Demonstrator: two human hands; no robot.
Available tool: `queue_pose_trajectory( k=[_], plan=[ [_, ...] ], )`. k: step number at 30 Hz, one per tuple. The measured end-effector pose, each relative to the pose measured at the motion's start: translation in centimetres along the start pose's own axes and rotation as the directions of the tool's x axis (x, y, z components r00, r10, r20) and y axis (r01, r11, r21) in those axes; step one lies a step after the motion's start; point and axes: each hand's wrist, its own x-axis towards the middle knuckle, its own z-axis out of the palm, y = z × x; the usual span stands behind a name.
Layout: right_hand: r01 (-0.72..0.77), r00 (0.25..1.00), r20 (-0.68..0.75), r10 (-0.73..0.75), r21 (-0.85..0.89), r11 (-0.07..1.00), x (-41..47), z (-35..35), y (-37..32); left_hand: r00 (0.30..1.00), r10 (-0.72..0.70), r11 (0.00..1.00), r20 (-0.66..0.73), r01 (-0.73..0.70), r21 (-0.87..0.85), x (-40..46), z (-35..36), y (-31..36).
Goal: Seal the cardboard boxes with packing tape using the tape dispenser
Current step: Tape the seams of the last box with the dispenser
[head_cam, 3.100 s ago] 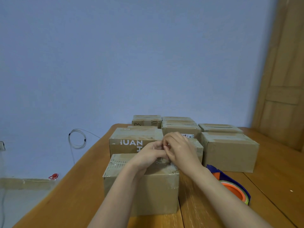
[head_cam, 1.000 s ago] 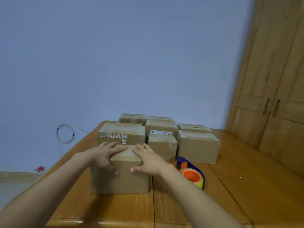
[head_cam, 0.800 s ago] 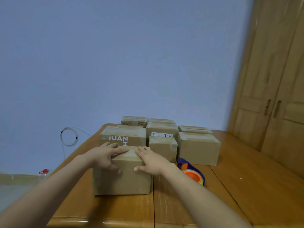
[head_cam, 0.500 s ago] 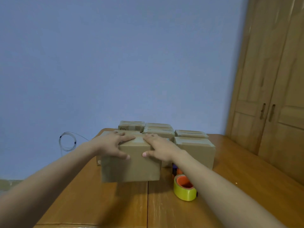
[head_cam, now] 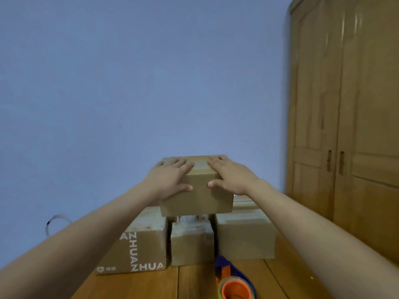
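Two hands hold one cardboard box (head_cam: 197, 196) up in the air, above the boxes that stand on the wooden table (head_cam: 194, 283). We see our left hand (head_cam: 167, 180) clasped over the box's upper left corner, fingers spread flat on its top and the thumb pressed on the near face; our right hand (head_cam: 232, 176) does the same on the upper right corner, its thumb tip on the near face just across from the left thumb. A strip of tape runs along the top of the held box between the two hands. Below it, three boxes stand in a near row: a printed box (head_cam: 138, 248) on the left with white letters on its near face, a small box (head_cam: 192, 242) in the middle, and a plain box (head_cam: 245, 236) on the right, each just beside its neighbour. More boxes lie behind them, mostly hidden. We see the tape dispenser (head_cam: 234, 281) on the table near us, right of centre, blue with an orange core and a yellowish roll, just in front of the gap between the small and plain boxes. On the far right stands a wooden wardrobe (head_cam: 345, 126), and a blue wall (head_cam: 140, 83) fills the background, with a coil of wire (head_cam: 55, 223) at the far left
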Motion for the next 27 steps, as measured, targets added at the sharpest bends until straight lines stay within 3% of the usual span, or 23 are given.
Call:
queue_pose_trajectory(
  k=[14, 27],
  plan=[
    [-0.217, 0.976, -0.031, 0.215, -0.185, 0.959, 8.1, 0.2, 13.8, 0.994, 0.095, 0.990, -0.052, -0.100, -0.104, 19.0, 2.6, 2.9],
    [-0.282, 0.956, 0.022, 0.292, -0.198, 0.939, 14.8, 8.7, 22.6, 0.992, 0.123, 0.991, -0.032, -0.125, -0.053, 30.6, 12.3, 3.0]
  ],
)
